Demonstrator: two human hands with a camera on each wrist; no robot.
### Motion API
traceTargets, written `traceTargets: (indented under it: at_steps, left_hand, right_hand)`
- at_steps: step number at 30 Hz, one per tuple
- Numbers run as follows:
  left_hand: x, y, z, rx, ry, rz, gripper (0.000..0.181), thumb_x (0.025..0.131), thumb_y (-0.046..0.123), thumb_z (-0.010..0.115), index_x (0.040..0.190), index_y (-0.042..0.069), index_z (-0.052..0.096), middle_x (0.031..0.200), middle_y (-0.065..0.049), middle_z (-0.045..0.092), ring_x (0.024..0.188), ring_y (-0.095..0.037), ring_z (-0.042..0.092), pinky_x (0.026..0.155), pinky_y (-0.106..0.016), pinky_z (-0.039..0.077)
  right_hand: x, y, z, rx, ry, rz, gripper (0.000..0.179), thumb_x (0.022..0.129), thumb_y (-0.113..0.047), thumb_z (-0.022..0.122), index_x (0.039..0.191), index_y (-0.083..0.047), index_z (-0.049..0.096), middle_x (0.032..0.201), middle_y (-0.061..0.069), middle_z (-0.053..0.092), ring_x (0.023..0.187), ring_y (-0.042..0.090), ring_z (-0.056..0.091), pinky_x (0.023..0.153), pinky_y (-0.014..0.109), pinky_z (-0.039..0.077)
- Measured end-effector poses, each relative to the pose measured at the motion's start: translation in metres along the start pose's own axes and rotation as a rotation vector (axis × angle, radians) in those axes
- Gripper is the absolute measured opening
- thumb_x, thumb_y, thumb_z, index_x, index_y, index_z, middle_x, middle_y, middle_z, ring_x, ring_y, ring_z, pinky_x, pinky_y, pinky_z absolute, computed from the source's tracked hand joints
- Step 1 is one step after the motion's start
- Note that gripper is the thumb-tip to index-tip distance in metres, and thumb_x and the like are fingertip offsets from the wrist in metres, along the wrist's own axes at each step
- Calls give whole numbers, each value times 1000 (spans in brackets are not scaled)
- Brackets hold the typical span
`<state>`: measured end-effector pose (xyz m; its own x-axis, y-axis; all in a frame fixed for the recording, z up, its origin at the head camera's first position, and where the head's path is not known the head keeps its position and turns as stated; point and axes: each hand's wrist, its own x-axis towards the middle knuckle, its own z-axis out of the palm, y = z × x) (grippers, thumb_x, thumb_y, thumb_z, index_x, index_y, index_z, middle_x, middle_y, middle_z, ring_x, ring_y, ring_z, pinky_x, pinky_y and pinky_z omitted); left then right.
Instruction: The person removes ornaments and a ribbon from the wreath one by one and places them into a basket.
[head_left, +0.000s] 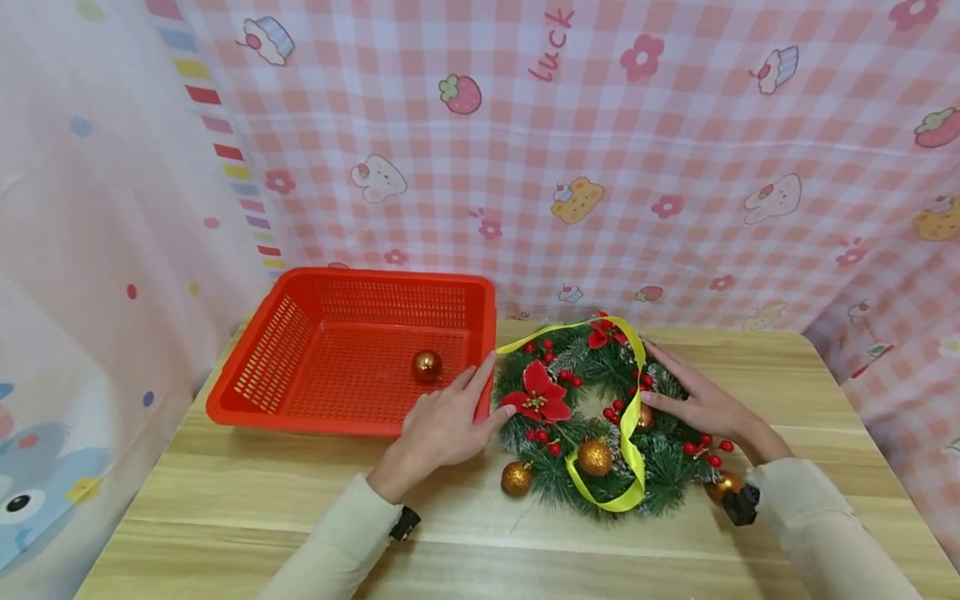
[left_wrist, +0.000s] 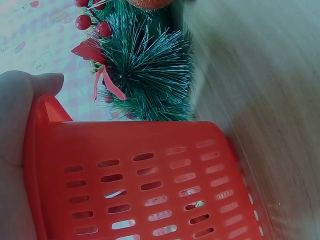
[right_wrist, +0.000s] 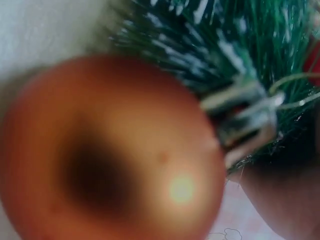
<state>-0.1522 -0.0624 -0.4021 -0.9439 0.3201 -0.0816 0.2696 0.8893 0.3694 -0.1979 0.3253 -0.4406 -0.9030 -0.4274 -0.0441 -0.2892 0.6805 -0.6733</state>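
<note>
A green Christmas wreath point(head_left: 667, 471) lies on the table, decorated with red poinsettias point(head_left: 536, 396), red berries and golden baubles point(head_left: 596, 457). A yellow ribbon point(head_left: 632, 454) trails loosely over it, and its far left end runs close to my left fingertips. My left hand point(head_left: 442, 421) rests over the right rim of a red plastic basket point(head_left: 300, 421), its thumb extended towards the wreath. On the wreath's right side, my right hand point(head_left: 701, 404) lies with fingers and thumb spread and fairly straight. A large bauble point(right_wrist: 115, 150) fills much of the right wrist view.
One shiny copper bauble point(head_left: 427, 366) sits inside the basket, towards its right side. Another glittery bauble point(head_left: 516, 478) lies at the wreath's lower left edge. Behind the wooden table point(head_left: 247, 517) hangs a pink checked curtain point(head_left: 480, 167).
</note>
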Motion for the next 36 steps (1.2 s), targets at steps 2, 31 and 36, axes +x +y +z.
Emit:
traceTargets:
  at_steps: [2,31,36]
  left_hand:
    - [0,0,0,0,2,2,79,96,66,42,160,34,7,156,-10,40,54,-21,53,46,-31,36]
    - [-1,0,-1,16,-12,-4,79,96,68,38,160,34,7,157,-8,39,103,-37,66,68,-36,47]
    - [0,0,0,14,-2,0,79,96,68,39,160,33,9,156,-8,40,94,-35,67,69,-37,47]
  right_hand:
    - [0,0,2,2,15,-6,80,99,-34,61,161,-24,11,164,21,9,146,51,10,104,79,14]
    - [-20,-34,22,-52,104,266,90,98,-55,51,160,-20,-4,160,33,4,139,65,8,97,83,16]
    - [-19,-24,17,-59,105,206,89,99,-49,55,161,-19,-1,160,32,8,139,63,12,99,81,19]
